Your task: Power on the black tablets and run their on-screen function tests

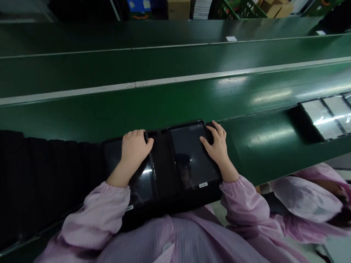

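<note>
Two dark-screened tablets lie side by side in front of my body on a black backing. My left hand (135, 149) is closed over the upper right corner of the left tablet (142, 184), its thumb at the side edge. The right tablet (193, 155) is tilted slightly and has a small white label at its lower edge. My right hand (217, 144) grips this tablet's upper right side, thumb on the screen and fingers over the edge. The undersides of both tablets are hidden.
Several black, padded-looking items (49, 171) stand in a row at left. The green bench (263, 149) runs across, with a pale strip (153, 83) behind. More framed panels (323, 117) lie at right, near another person's sleeve (307, 197). Green crates (241, 10) and cartons (178, 9) stand at the back.
</note>
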`<state>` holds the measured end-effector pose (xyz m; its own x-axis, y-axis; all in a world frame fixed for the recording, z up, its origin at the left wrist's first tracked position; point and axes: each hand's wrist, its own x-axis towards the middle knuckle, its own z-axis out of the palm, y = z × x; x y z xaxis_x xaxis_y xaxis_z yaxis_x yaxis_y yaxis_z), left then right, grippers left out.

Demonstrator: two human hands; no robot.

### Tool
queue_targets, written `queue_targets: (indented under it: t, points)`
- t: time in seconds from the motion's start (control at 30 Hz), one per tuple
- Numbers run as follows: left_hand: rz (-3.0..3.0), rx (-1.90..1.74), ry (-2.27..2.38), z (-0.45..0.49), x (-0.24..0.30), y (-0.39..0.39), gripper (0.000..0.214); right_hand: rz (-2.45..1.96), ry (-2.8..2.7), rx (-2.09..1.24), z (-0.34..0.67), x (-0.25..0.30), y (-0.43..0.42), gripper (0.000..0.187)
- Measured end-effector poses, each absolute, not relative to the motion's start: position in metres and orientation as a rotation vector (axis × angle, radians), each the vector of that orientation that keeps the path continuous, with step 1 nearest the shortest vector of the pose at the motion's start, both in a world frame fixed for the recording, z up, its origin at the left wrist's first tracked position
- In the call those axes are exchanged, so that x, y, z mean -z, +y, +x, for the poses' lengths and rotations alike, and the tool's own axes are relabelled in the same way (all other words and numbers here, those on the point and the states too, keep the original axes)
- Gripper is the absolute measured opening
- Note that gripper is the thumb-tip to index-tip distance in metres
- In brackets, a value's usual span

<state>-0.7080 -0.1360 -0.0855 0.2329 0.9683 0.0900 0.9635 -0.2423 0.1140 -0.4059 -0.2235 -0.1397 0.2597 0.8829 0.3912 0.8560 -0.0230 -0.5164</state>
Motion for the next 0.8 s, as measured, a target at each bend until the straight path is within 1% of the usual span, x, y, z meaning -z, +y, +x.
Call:
queue_targets:
  t: [0.47,0.8]
  points:
    - [2.335,-0.250,1.912,-0.7066,0.0775,-0.1406,0.048,-1.869,-1.589,-0.048,-0.4053,0.1398,-0.2235,0.052]
    - [2.310,-0.328,1.880,-0.7132,0.0860,-0.1386,0.049,-1.859,-1.605,-0.054,-0.4036,0.1400,-0.2237,0.054]
